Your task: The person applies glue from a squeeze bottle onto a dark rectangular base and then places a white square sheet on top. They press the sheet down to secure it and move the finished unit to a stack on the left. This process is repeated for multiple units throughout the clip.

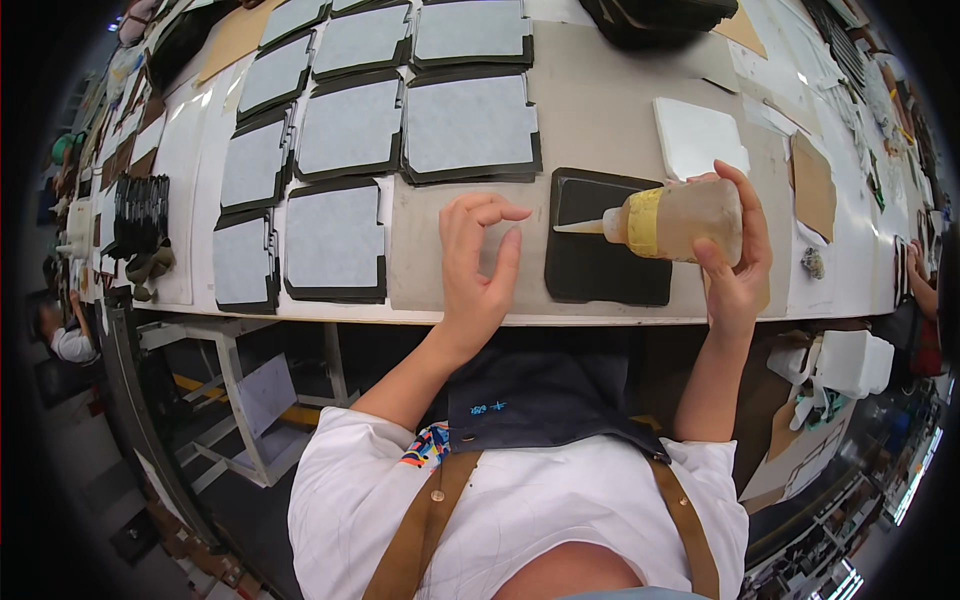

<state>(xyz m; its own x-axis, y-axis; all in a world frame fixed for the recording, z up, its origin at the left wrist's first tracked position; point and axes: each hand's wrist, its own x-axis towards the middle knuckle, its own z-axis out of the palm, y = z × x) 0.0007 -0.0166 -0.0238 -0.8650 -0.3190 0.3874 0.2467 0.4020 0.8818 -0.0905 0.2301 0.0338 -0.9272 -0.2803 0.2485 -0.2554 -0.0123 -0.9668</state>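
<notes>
Over black panel [608,275] — right grip [740,278] clasps bottle [680,222] | leftward — left grip [472,262] loosely parted

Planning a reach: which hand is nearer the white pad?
Right. The right hand, holding the bottle, is just this side of the white pad; the left hand is well to its left.
</notes>
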